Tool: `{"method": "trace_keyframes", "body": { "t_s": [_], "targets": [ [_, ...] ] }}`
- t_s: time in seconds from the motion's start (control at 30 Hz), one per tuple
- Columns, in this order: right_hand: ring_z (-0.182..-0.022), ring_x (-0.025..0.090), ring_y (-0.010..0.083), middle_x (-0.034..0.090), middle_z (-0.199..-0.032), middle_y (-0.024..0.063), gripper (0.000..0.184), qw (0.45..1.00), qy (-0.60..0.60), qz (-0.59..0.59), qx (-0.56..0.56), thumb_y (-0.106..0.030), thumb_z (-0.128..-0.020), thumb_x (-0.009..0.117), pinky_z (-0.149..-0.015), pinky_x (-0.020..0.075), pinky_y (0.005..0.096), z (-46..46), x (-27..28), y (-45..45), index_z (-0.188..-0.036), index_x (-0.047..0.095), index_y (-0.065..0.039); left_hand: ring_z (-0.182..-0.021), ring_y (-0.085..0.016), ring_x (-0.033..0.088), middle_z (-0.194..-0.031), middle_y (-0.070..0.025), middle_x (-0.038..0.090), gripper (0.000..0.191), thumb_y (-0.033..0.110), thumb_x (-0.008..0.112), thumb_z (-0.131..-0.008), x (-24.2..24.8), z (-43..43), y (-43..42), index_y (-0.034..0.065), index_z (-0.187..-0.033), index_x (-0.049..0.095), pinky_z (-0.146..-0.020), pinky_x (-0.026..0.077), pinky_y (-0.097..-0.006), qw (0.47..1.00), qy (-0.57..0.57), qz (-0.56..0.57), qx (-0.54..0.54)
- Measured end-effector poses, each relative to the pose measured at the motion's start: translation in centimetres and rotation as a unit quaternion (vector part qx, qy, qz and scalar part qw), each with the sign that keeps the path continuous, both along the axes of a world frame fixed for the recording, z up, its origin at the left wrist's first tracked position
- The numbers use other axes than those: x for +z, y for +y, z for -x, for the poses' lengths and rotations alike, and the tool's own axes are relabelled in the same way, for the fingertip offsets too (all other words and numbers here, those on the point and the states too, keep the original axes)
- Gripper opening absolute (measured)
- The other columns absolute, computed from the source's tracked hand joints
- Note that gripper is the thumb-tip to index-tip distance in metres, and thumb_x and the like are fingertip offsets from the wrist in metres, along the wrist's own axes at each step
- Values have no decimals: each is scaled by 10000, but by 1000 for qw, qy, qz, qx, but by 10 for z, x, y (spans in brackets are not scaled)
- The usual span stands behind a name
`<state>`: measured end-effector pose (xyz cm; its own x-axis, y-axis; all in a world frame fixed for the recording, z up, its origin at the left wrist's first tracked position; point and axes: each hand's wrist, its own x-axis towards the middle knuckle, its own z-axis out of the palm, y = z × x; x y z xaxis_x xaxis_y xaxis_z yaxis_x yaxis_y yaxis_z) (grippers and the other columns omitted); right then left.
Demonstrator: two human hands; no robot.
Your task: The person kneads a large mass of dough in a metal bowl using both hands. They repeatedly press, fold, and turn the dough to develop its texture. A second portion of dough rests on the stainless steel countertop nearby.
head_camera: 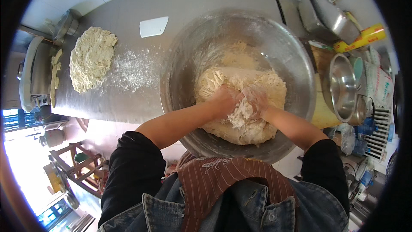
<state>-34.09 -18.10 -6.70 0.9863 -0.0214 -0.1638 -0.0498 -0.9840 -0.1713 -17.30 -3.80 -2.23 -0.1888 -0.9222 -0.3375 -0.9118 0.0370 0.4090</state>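
Note:
A large mass of pale, shaggy dough (215, 79) lies in a wide stainless steel bowl (297, 56) right before me. My left hand (225, 101) presses into the middle of the dough with its fingers sunk out of sight. Beside it, my right hand (256, 100) is coated with flour and sticky dough, its fingers closed around a ragged lump. The two hands nearly touch. Dry flour (239, 56) clings to the bowl's far inner wall.
On the steel table (128, 109) to the left, a second dough slab (91, 59) rests beside scattered flour (135, 71). A white plastic dough scraper (154, 27) lies behind it. At the right stand a smaller steel bowl (343, 87), a rectangular metal container (328, 16) and a yellow roll (360, 38).

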Motion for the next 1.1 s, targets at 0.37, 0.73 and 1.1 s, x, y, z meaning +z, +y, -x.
{"method": "trace_keyframes", "body": {
  "t_s": [0.37, 0.73, 1.1],
  "targets": [
    [-1012, 597, 262, 636, -1028, 155, 497, 850, 262, -397, -228, -366, -738, 736, -912, 482, 411, -25, 135, 31, -1095, 633, -35, -1120, -323, 548, -1245, -172, 544, 582, 405, 727, -771, 63, -39, 30, 107, -1244, 563, -920, 465, -433, 996, 46, 16, 76],
    [-651, 609, 274, 632, -675, 184, 580, 903, 215, -371, -17, -552, -747, 714, -699, 517, 353, -75, 6, 61, -697, 676, 25, -830, -330, 665, -838, -155, 679, 234, 119, 741, -652, -20, -49, 9, 57, -873, 694, -693, 521, -418, 999, -1, -37, 35],
    [-689, 632, 128, 692, -801, 86, 216, 888, 13, -384, -252, -262, -804, 744, -615, 522, 294, -16, 98, 50, -896, 706, -69, -938, -362, 630, -909, -183, 663, 356, 99, 672, -717, 8, -39, 37, 44, -1069, 652, -852, 508, -428, 990, 19, 78, 113]
  ]
}}
